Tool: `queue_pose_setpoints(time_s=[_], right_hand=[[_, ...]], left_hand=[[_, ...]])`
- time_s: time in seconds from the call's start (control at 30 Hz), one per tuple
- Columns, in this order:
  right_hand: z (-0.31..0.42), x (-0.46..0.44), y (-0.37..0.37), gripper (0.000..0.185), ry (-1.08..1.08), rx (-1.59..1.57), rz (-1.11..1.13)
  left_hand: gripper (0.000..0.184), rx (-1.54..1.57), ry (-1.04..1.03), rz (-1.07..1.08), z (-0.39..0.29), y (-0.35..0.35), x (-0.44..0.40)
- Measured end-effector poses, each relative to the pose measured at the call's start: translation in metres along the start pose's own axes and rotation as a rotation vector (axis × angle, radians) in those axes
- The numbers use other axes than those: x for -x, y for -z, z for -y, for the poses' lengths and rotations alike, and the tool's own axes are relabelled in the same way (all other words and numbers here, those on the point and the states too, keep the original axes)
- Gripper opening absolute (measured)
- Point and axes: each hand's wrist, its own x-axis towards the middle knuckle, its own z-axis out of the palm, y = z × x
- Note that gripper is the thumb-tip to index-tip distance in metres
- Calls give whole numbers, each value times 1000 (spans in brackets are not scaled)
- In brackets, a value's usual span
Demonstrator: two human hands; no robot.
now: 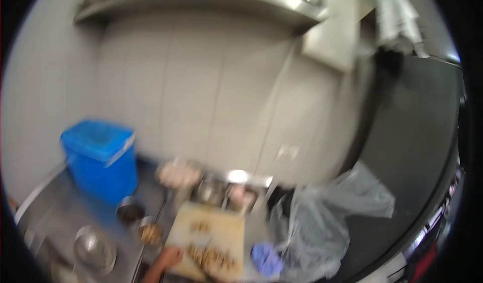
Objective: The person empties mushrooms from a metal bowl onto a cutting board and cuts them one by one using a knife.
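My left hand (171, 257) rests at the lower left edge of a pale cutting board (226, 225), its fingers curled together; what they hold, if anything, is too blurred to tell. Chopped brownish pieces (214, 259) lie across the front of the board, and a smaller heap (200, 226) lies farther back. A knife (197, 267) slants over the board beside my left hand, its handle end running to the bottom edge of the view. My right hand does not show. A crumpled purple-blue cloth (267, 259) lies right of the board.
A blue lidded bin (102, 159) stands at the left. Behind the board are a bowl of pale food (179, 173) and metal containers (211, 191). Small bowls sit left of it, with a metal bowl (94, 250) farther left. A clear plastic bag (319, 232) fills the right; a shelf (201, 3) hangs above.
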Motion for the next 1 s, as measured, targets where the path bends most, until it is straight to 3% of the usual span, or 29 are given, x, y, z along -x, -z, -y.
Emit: queue_pose_setpoints(time_s=[0.07, 0.1, 0.13, 0.17, 0.23, 0.33, 0.47, 0.6, 0.67, 0.87, 1.0], right_hand=[[-13, 16, -11, 66, 35, 40, -47], [-14, 22, -12, 66, 18, 48, -52], [-11, 23, -8, 66, -2, 48, -42], [3, 23, 5, 64, -155, 27, 73], [8, 28, 9, 65, -112, -22, -12], [23, 28, 18, 63, -113, -32, -5], [28, 34, 24, 63, -139, -32, 33], [30, 40, 28, 62, -149, 22, 83], [33, 41, 30, 62, -147, 29, 75], [36, 44, 28, 62, -100, 11, 45], [44, 41, 34, 71, -231, 102, 172]], left_hand=[[31, 142, 98, 54, -15, 5, 31], [22, 72, 12, 42, -16, 2, 33], [10, 294, -120, -35, -12, -3, 41], [12, 266, -180, -89, -9, -11, 44], [22, 359, -108, -122, -31, 0, 50], [21, 458, -27, -195, -38, 6, 54], [18, 529, -116, -220, -30, -5, 49], [10, 492, -181, -237, -26, -3, 45], [7, 437, -97, -173, -25, 3, 47], [8, 553, -103, -196, -21, 2, 50], [9, 506, -102, -172, -21, 7, 48]])
